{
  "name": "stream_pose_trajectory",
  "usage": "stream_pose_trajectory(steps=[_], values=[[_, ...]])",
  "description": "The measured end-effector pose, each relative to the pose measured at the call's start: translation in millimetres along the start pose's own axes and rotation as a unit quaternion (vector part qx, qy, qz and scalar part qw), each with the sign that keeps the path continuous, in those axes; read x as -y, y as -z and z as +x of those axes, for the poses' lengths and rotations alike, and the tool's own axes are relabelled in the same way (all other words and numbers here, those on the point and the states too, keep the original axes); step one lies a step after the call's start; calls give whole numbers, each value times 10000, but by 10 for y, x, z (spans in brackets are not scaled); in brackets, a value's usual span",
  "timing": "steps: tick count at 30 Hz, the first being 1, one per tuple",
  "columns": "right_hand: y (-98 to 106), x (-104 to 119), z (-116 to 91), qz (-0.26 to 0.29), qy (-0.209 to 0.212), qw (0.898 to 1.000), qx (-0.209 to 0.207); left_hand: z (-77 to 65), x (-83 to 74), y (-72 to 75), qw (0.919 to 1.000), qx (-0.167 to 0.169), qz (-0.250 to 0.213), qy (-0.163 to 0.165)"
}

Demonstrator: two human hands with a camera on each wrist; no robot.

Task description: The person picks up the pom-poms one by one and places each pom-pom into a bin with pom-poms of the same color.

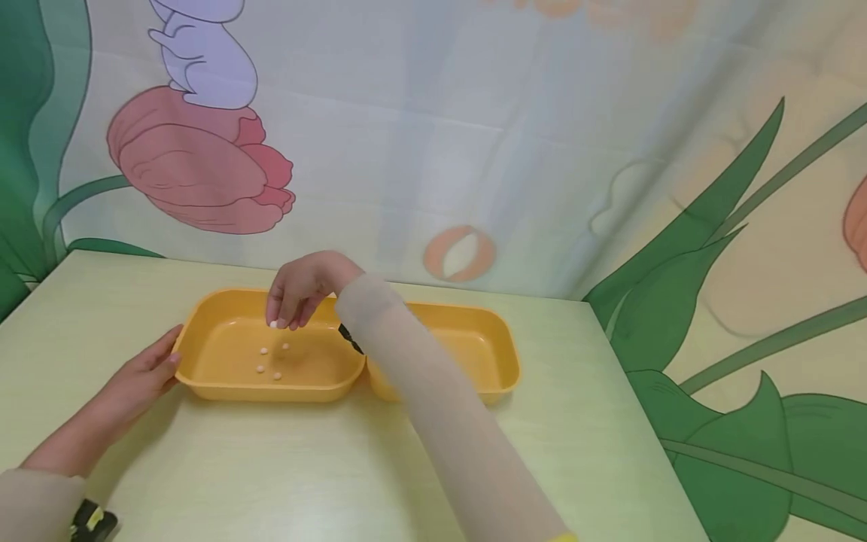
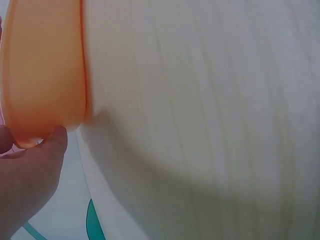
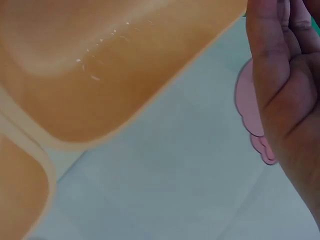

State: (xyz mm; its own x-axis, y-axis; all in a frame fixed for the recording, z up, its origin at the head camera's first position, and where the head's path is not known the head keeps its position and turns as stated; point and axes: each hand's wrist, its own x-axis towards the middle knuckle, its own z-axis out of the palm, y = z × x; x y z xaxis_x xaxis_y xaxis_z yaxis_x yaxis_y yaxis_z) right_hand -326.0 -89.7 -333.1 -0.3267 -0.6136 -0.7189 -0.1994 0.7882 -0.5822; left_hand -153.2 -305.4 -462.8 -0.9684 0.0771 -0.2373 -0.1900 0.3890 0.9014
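A yellow plastic tray stands at the left of the table, with several small white round pieces scattered on its floor. My right hand is above this tray with fingers pointing down, pinching another small white piece between the fingertips. At the tray's left end my left hand grips the rim. The left wrist view shows the thumb pressed on the tray's outer wall. In the right wrist view the right hand shows at the upper right, its fingertips out of frame.
A second yellow tray sits against the first one's right end, partly hidden behind my right forearm. Both stand on a pale table. A printed curtain with flowers hangs along the table's back edge.
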Motion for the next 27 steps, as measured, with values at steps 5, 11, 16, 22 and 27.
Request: stream_pose_trajectory(steps=[5,11,16,22,27], values=[[-65,-30,143,115,-301,9993,-183,12,-20,-6,9999,0,44,131],[-196,5,190,-127,-739,9964,-394,14,2,-10,9999,9,-84,56],[-247,3,264,-271,-1377,9878,-668,21,15,-6,9999,3,-135,79],[-223,-76,423,-288,-1914,9776,-826,11,-3,-3,10000,-2,-26,81],[-245,-97,479,-401,-2208,9695,-988,-11,-34,-7,9999,1,0,115]])
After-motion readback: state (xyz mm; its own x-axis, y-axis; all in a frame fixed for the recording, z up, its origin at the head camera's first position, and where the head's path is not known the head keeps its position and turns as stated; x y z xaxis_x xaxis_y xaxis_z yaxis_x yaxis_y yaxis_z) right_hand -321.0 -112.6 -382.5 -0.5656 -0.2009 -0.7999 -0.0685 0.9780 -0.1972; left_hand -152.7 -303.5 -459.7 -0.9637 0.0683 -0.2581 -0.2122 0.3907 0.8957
